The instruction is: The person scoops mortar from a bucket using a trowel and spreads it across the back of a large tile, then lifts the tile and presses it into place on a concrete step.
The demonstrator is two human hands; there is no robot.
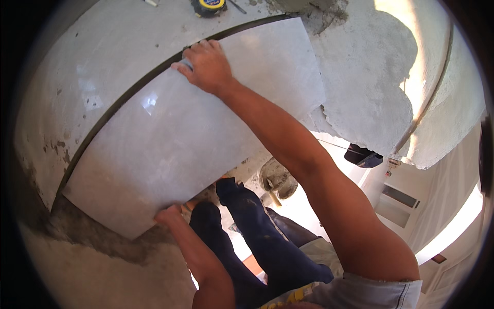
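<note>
A large, glossy pale grey tile [195,123] lies slanting across the view. My right hand [210,67] is at its far edge, fingers bent over the rim and the thumb spread on the face. Between that thumb and the fingers shows a small light-blue patch that I cannot make out. At the near edge, toward the tile's left end, my left hand [169,214] grips the rim; its fingers are partly hidden under the tile. A narrow dark gap [121,100] runs between the tile's far edge and the grey surface beyond.
Beyond the tile lie a yellow-and-black tape measure [210,6] and a thin dark tool [236,6]. Rough mortar [321,15] borders the far right corner. My dark-trousered legs [252,221] are below. Nearby are a mortar-smeared roundish thing [278,177] and a black container [363,156].
</note>
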